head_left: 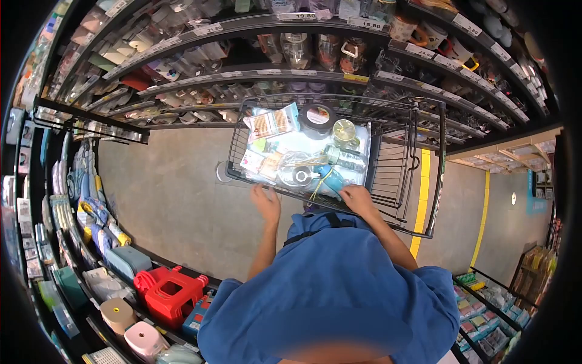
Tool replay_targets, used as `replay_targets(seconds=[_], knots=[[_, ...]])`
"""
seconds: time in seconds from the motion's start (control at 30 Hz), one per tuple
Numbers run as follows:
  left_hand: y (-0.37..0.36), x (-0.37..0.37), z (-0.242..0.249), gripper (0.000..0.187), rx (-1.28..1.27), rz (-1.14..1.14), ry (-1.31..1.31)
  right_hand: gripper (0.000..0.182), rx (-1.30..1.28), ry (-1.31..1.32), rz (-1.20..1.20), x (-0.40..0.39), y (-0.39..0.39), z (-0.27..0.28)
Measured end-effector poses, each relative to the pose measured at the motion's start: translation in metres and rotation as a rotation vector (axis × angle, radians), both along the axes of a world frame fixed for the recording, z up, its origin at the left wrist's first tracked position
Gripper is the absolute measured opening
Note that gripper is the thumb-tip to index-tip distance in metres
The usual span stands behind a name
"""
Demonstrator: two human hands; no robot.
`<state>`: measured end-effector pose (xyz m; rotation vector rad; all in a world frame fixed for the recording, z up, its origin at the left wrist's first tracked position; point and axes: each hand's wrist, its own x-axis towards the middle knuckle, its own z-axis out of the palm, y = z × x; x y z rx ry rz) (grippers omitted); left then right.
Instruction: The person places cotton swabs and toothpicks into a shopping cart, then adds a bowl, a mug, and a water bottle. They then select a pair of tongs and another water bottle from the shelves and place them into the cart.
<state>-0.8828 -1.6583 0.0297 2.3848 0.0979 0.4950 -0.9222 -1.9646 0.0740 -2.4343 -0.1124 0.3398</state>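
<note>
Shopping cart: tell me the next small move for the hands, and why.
Probably push the cart gently forward along the aisle floor. Both the left hand and the right hand rest at its near edge, the goods lie settled inside, and bare floor shows ahead.

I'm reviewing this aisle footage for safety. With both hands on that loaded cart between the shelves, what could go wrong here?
1. The cart stands close to the shelf of glass jars and mugs; a nudge forward might knock some off.
2. Goods are piled loosely in the basket: the black round tin on top could slide.
3. The left hand and right hand rest on the basket's near edge, so steering control looks limited.
</note>
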Motion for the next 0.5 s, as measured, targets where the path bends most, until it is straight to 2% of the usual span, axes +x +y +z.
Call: replay_targets(seconds=[0.07,0.23,0.33,0.4,0.43,0.5], knots=[[0.010,0.020,0.008,0.029,0.045,0.015,-0.050,0.024,0.057,-0.147,-0.222,-0.022,-0.016,-0.017],[0.034,0.069,-0.019,0.024,0.111,-0.086,-0.017,0.026,-0.146,-0.056,-0.412,-0.058,-0.037,-0.020],[0.038,0.088,-0.030,0.019,0.127,-0.066,0.100,0.031,-0.228,0.083,-0.515,-0.063,-0.037,-0.022],[0.033,0.091,-0.028,0.021,0.157,0.014,0.293,0.031,-0.258,0.081,-0.611,-0.061,-0.036,-0.013],[0.039,0.089,-0.051,0.021,0.128,-0.021,0.153,0.031,-0.281,0.073,-0.630,-0.063,-0.033,-0.012],[0.033,0.084,-0.056,0.020,0.252,-0.013,0.160,0.031,-0.309,0.043,-0.686,-0.064,-0.029,-0.013]])
